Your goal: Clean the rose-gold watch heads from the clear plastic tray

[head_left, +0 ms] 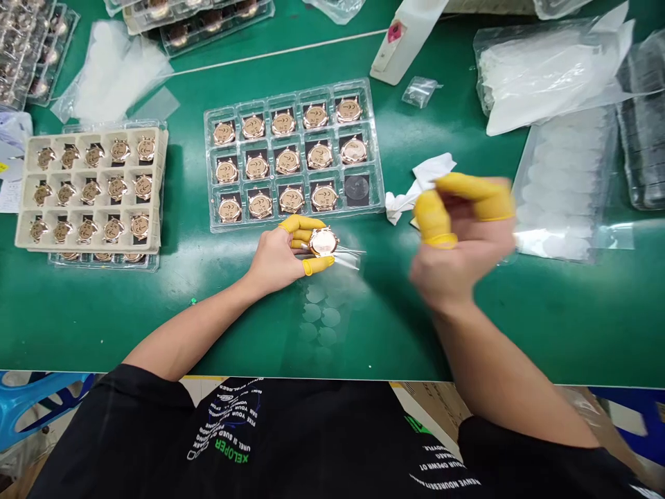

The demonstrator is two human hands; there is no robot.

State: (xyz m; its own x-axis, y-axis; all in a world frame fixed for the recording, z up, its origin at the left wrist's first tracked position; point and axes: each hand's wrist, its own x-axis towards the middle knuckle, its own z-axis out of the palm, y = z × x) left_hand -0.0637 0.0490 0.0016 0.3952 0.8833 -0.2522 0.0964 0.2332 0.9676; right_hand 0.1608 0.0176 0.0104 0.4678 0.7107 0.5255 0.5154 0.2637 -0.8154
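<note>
My left hand (285,255), with yellow finger cots, is closed around a rose-gold watch case (323,242) just in front of the clear plastic tray (375,156). That tray holds several watch cases, and its bottom right cell is empty. A clear film sheet with round stickers (322,312) lies on the green table under and below the left hand. My right hand (460,232) is raised and blurred, with thumb and forefinger in yellow cots pinched together. What they hold is too small to make out. A white cloth (423,181) lies behind the right hand.
A beige tray (160,180) of watch cases sits at the left on a stacked clear one. More trays stand at the far left and top. Clear sheets of round stickers (564,184) and plastic bags (540,69) lie at the right. A white bottle (402,38) lies at the top.
</note>
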